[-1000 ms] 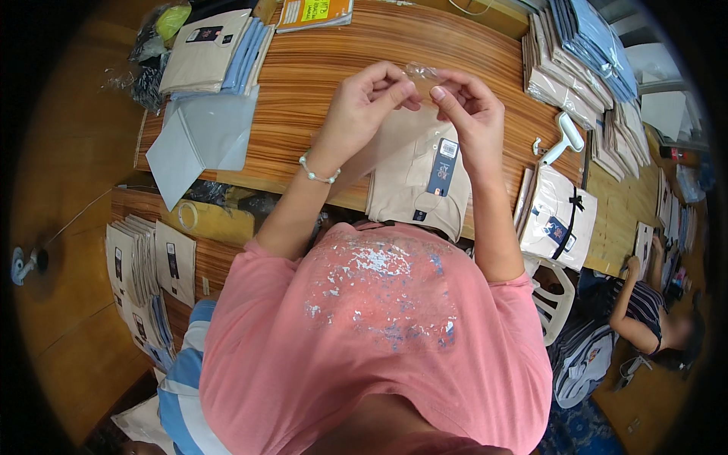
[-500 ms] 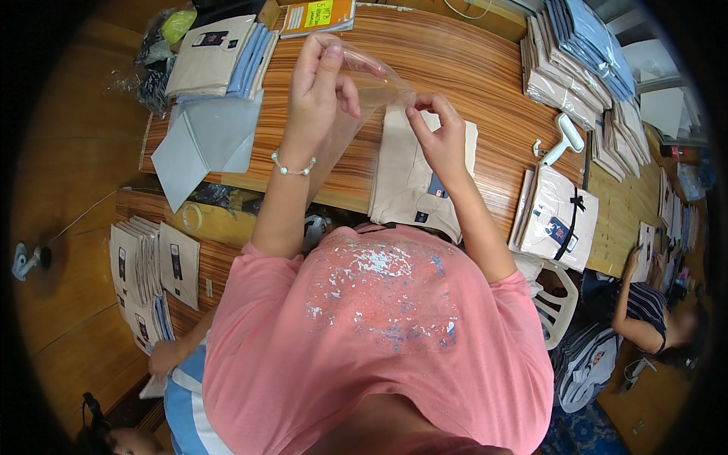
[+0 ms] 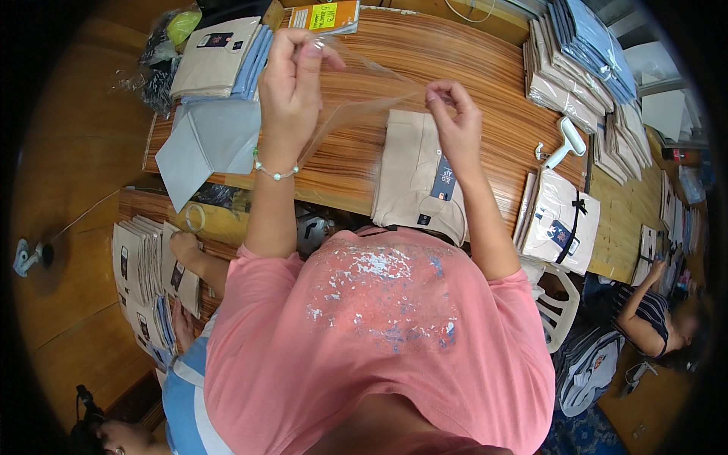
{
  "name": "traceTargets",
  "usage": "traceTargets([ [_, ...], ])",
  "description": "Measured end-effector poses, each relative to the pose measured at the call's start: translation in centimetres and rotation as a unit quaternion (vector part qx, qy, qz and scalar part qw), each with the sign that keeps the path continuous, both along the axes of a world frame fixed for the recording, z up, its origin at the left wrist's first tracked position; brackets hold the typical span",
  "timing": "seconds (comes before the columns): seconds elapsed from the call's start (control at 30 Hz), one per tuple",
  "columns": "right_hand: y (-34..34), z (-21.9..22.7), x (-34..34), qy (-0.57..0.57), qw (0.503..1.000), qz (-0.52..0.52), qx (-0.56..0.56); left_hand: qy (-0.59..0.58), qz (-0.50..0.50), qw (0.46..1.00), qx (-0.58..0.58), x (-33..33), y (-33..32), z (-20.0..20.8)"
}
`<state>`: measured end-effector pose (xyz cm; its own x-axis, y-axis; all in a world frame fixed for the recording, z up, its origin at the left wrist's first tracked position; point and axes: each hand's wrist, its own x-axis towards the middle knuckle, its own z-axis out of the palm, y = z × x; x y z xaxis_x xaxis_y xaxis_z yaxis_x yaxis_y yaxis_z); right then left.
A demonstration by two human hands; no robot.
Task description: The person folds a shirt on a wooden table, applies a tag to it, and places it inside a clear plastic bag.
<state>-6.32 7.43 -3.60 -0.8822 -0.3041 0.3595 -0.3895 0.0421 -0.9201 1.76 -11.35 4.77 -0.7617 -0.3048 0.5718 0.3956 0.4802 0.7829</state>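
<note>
A clear plastic bag (image 3: pixel 350 111) is stretched between my two hands above the table. My left hand (image 3: pixel 293 85), with a beaded bracelet at the wrist, pinches one side of it. My right hand (image 3: pixel 458 120) grips another edge between thumb and fingers, a little lower. Beneath my right hand lies a folded beige garment (image 3: pixel 406 155), with a dark blue tag (image 3: pixel 444 180) on its front. It rests on the near edge of the table, and my right forearm covers part of its right side.
The wood-grain table (image 3: pixel 500 83) carries folded garments (image 3: pixel 218 57) at far left, translucent sheets (image 3: pixel 227 136), an orange notebook (image 3: pixel 324 15), bagged stacks (image 3: pixel 565 76) at far right, a white lint roller (image 3: pixel 567 142) and a ribbon-tied garment bundle (image 3: pixel 561 216). Co-workers' arms (image 3: pixel 203 262) show at both sides.
My hands have moved apart, the left one leftward and the right one slightly right, spreading the bag wider. At left, a co-worker's hand has reached up to a folded garment.
</note>
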Motion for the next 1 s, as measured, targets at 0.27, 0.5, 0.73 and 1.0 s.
traceTargets([
  [0.27, 2.6, 2.4, -0.7, -0.088, 0.990, 0.104, -0.045, -0.015, -0.001, 0.997, 0.079, -0.8, -1.3, -1.0],
  [0.5, 3.1, 2.9, -0.3, -0.146, 0.981, 0.097, -0.078, -0.008, 0.043, 0.997, 0.058, -1.5, -1.4, -2.1],
  [0.73, 3.2, 2.1, -0.3, -0.140, 0.984, 0.083, -0.079, 0.000, 0.057, 0.998, 0.025, -1.9, -1.4, -2.6],
  [1.0, 2.8, 2.1, 0.2, -0.151, 0.979, 0.064, -0.121, -0.021, 0.075, 0.997, 0.008, -1.7, -1.7, -2.8],
])
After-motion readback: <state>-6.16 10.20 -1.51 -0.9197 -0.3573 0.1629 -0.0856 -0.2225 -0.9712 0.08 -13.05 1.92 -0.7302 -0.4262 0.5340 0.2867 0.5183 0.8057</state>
